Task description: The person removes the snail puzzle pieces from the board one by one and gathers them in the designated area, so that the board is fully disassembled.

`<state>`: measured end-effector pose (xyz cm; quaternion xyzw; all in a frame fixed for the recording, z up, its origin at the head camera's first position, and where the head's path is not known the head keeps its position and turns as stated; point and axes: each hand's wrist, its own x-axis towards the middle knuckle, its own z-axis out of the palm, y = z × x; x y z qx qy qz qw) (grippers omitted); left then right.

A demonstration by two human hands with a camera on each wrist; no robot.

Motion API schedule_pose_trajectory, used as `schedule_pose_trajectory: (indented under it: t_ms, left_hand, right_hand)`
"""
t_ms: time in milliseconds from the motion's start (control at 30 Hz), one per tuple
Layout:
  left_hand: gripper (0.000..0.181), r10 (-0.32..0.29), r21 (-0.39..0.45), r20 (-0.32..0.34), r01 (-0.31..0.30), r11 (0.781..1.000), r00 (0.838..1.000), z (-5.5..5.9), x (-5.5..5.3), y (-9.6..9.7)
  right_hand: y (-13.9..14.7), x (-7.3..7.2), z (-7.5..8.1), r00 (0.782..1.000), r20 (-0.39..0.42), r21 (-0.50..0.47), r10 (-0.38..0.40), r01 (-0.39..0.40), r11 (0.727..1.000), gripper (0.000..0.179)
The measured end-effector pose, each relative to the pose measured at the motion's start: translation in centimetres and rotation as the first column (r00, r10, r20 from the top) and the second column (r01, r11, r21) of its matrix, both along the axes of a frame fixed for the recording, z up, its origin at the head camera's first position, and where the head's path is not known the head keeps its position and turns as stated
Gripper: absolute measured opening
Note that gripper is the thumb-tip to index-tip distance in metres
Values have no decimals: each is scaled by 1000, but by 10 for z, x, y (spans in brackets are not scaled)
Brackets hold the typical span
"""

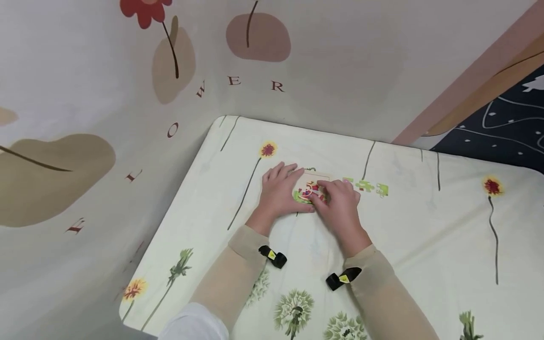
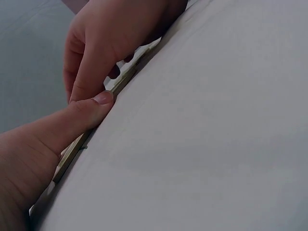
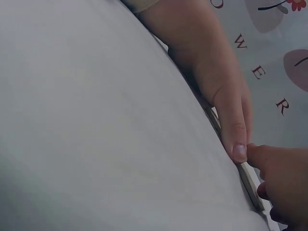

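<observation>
A small flat jigsaw board (image 1: 316, 176) with a pale border and a colourful picture lies on the cloth-covered table. My left hand (image 1: 278, 191) spans its left side, index finger by the far corner and straight thumb along the near edge. In the left wrist view that thumb (image 2: 86, 115) presses against the board's thin side. From the right, my right hand (image 1: 342, 203) reaches over the picture, thumb and index finger pinching a small puzzle piece (image 1: 315, 187) mostly hidden by the fingers. Both fingertips sit close over the board.
Right of the board lie several loose puzzle pieces (image 1: 364, 185), mostly green, partly behind my right hand. The white table cover (image 1: 429, 236) has printed flowers. A patterned fabric wall (image 1: 340, 85) rises along the table's back and left edges.
</observation>
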<state>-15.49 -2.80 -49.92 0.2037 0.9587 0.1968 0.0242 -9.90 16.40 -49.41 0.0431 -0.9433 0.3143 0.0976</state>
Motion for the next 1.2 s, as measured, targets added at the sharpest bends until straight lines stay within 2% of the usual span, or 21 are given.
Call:
schedule_pose_trajectory:
  t_ms: [167, 500, 967, 1200]
  left_hand:
    - [115, 0, 4, -5, 0, 1000, 1000, 0, 0, 0]
    - [108, 3, -18, 8, -3, 1000, 1000, 1, 0, 2]
    - [109, 7, -35, 9, -6, 999, 1000, -1, 1, 1]
    - [113, 3, -17, -7, -3, 1000, 1000, -1, 1, 1]
  right_hand:
    - [-4, -5, 1, 1000, 21, 19, 13, -13, 1000, 48]
    - [-11, -11, 2, 990, 141, 75, 4, -15, 997, 55]
    - [-12, -11, 0, 987, 162, 66, 20, -31, 997, 54]
    - [-10, -12, 2, 985, 168, 32, 27, -33, 999, 47]
